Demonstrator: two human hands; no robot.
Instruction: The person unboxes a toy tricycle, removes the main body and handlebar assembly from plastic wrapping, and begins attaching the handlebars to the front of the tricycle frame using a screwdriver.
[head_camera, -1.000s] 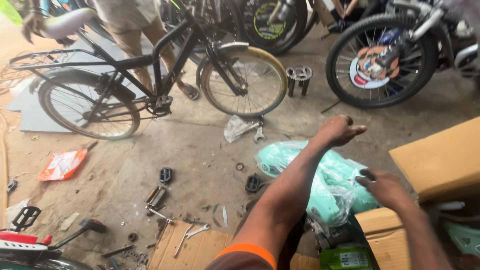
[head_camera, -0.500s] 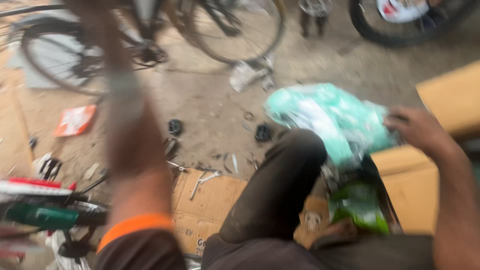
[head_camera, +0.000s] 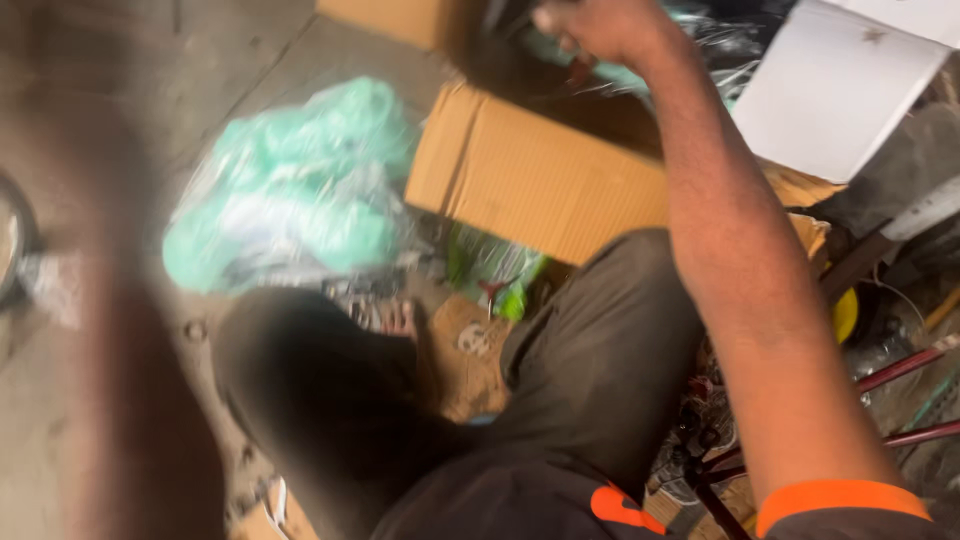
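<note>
Left arm (head_camera: 110, 330): blurred, hand out of frame; finger state cannot be told. Crumpled pale-green plastic bag (head_camera: 295, 190) lies on the floor, well left of and below the right fingers. Brown corrugated cardboard box (head_camera: 540, 175) sits just below the right hand (head_camera: 590, 25), whose fingers are curled together over the box opening; any held item cannot be told.

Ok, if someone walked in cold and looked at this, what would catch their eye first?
Probably the right hand, stretched up to the top of the view over an open cardboard box; whether it grips anything is unclear. Left of the box lies a pale green plastic bag on the floor. A big blurred arm fills the left edge, and the person's dark-trousered knees take up the middle.
</note>
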